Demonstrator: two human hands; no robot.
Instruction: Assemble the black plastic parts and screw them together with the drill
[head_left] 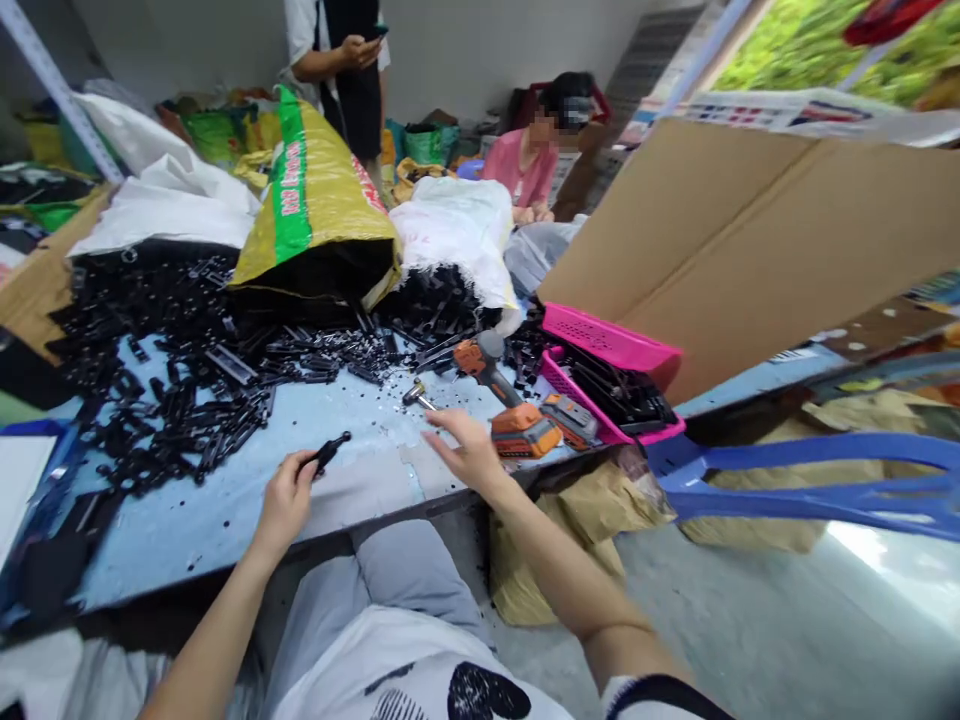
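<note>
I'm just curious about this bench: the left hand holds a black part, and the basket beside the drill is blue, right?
Not quite. The basket beside the drill is pink, not blue, as the head view shows. The left hand does hold a black part.

Drill (pixel 501 388) left of basket (pixel 609 338) (on table (pixel 225 505))

Cut off at the shoulders by top edge: standing person (pixel 341 70). Hidden among fingers (pixel 302 470) of left hand (pixel 283 505): near end of black part (pixel 334 447).
</note>
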